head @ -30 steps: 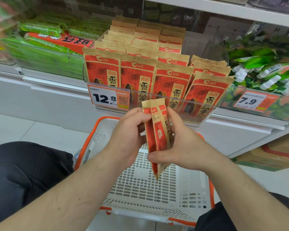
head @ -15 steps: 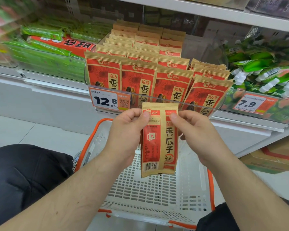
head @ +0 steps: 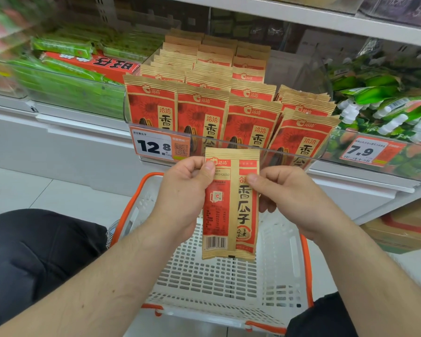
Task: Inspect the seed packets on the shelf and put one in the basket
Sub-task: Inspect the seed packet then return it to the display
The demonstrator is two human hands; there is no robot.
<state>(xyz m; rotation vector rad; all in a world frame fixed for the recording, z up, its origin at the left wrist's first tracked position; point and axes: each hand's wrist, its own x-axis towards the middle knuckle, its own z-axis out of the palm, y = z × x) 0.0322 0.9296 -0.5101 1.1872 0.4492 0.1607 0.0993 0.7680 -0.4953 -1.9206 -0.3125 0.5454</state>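
A red and tan seed packet (head: 230,215) hangs upright in front of me, its back with the barcode facing the camera. My left hand (head: 184,190) pinches its upper left corner with thumb on the front. My right hand (head: 287,190) pinches its upper right edge. The packet is held above a white basket (head: 229,283) with an orange rim that stands on the floor below. Several rows of matching seed packets (head: 199,117) stand in a clear shelf tray (head: 289,152) just behind the held one.
A price tag reading 12.8 (head: 159,145) is on the tray front, another reading 7.9 (head: 367,152) to the right. Green snack packs (head: 66,76) fill the left bin and green pouches with white caps (head: 387,105) the right. My dark-clothed knees flank the basket.
The packet has turned from edge-on to flat, with its back facing me, and both hands have shifted up to its top corners. It has barely moved over the last half second.
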